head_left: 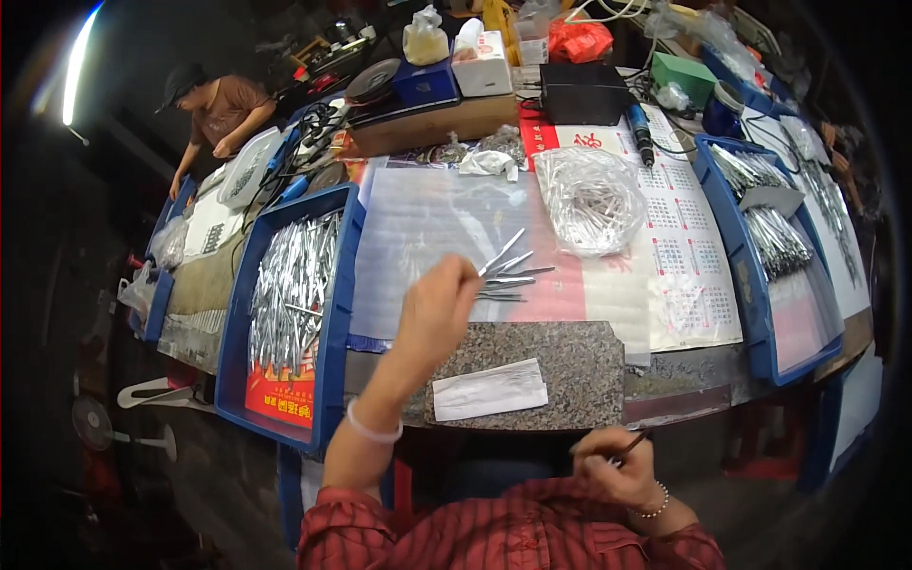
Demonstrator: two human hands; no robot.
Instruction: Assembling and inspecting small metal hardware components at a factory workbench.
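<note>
My left hand [435, 306] is over a clear plastic sheet [399, 218], its fingers closed at the near end of a slim, pointed silver metal piece [503, 249]. Several similar pieces fan out on the sheet beside the fingertips. Low at the right, just off the table's front edge, my right hand [616, 465] is closed around a thin dark stick-like tool [638, 441], mostly hidden by the fingers. Between the hands, a folded white paper [489, 389] lies on a speckled stone slab [584, 366].
A blue tray [231, 380] of silver pieces stands at the left, another blue tray [760, 347] at the right. Beyond the slab lie a plastic bag of pieces [591, 201] and a blue-and-black tool [641, 133]. Another person [220, 114] works at the far left.
</note>
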